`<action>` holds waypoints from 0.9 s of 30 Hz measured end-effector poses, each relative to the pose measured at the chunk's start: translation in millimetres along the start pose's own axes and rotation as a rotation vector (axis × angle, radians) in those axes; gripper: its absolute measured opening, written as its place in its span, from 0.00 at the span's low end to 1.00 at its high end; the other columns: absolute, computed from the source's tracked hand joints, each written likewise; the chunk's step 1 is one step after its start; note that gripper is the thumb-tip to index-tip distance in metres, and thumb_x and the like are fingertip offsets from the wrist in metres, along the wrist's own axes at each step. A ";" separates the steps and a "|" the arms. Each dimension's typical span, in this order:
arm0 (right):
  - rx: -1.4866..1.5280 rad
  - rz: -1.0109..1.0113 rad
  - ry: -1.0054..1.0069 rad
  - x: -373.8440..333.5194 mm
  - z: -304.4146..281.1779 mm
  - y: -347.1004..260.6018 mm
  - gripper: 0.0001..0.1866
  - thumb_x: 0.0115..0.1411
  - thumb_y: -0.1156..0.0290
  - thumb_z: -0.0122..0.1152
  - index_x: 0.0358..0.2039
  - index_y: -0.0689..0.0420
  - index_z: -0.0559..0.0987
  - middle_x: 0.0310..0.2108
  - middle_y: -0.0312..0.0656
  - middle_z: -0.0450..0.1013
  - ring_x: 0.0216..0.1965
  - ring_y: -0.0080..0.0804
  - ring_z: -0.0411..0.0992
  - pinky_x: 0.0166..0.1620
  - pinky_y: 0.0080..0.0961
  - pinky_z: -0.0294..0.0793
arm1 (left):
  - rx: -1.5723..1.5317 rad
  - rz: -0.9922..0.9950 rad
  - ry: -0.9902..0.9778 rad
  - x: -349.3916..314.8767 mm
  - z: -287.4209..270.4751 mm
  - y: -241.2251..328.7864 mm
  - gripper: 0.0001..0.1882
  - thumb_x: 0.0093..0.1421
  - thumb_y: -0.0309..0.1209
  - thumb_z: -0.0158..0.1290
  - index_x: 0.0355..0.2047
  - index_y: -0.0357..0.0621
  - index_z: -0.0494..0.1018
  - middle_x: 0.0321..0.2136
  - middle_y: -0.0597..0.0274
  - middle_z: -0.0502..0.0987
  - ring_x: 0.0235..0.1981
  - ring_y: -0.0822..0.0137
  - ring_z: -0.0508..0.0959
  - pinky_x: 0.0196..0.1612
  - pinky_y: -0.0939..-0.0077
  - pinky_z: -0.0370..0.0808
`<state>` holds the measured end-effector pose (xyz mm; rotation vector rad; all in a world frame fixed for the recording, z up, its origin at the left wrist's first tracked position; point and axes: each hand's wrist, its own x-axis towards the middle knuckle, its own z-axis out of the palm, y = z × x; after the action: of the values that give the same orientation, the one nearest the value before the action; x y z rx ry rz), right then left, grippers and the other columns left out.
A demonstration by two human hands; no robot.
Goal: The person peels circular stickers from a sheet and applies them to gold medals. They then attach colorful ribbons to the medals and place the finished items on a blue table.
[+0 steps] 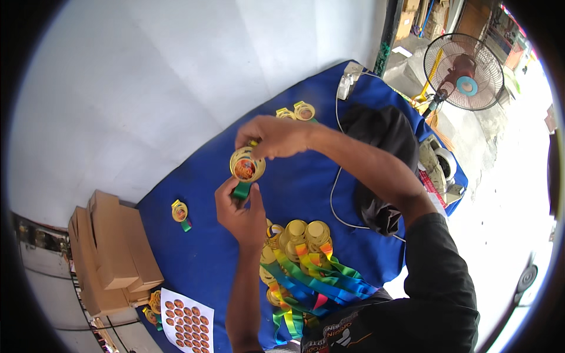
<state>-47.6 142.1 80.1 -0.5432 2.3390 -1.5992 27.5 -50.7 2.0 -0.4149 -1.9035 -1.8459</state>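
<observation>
A gold medal (247,169) with a reddish picture in its middle is held up between my two hands above the blue cloth. My left hand (240,215) grips it from below, fingers and thumb closed on the green ribbon (241,189) hanging there. From above, my right hand (272,136) closes on the medal's top edge, where a bit of yellow shows; some of its fingertips are hidden. Near my left forearm lies a heap of gold medals (297,230) with multicoloured ribbons (329,287). Two more medals (303,110) rest beyond my right hand.
A single medal (179,210) lies left on the blue-covered table (200,176). A sheet of round stickers (188,320) is at the near left, beside cardboard boxes (112,247). Black fabric (382,141), a white cable (332,197) and a standing fan (465,73) are right.
</observation>
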 end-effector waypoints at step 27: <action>-0.798 0.116 -0.155 140.2 -68.1 171.5 0.20 0.50 0.81 0.63 0.45 0.55 0.86 0.51 0.44 0.77 0.56 0.45 0.74 0.57 0.37 0.76 | 1.004 0.327 -0.476 34.0 105.6 -156.5 0.14 0.61 0.33 0.60 0.46 0.43 0.79 0.40 0.65 0.75 0.43 0.61 0.77 0.42 0.60 0.71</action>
<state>-228.8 193.1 -55.1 -0.6278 2.7545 -0.4941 -93.4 42.0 -114.6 -0.7665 -2.5688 -0.4570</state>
